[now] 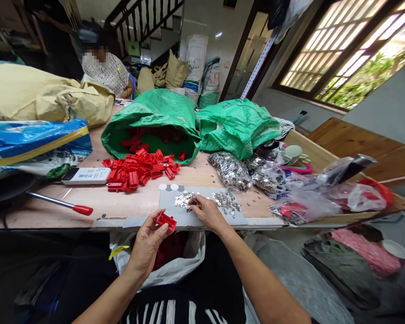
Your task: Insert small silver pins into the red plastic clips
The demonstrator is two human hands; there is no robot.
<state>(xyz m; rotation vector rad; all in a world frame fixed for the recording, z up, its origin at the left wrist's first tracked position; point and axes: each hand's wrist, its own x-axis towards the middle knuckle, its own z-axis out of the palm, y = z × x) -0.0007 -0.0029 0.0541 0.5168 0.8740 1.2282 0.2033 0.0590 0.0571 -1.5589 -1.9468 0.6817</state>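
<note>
My left hand [147, 245] grips a small red plastic housing [166, 221], its hollow side facing up, just in front of the table edge. My right hand [207, 212] is over a grey sheet [168, 217], its fingers pinched together at a pile of small shiny metal pieces [184, 200]. Something small and yellowish shows at those fingers, too little of it to name. A second pile of metal pieces [227, 202] lies just right of the hand. Beyond the left hand is a heap of similar red housings [138, 168], spilling from an open green woven sack [151, 108].
Another green sack [238, 126] and clear bags of metal parts [230, 171] stand behind to the right. A red-tipped lever [83, 209] juts out at left near a white box [86, 176]. An open white sack [192, 265] hangs below the edge. A person [104, 72] sits across the table.
</note>
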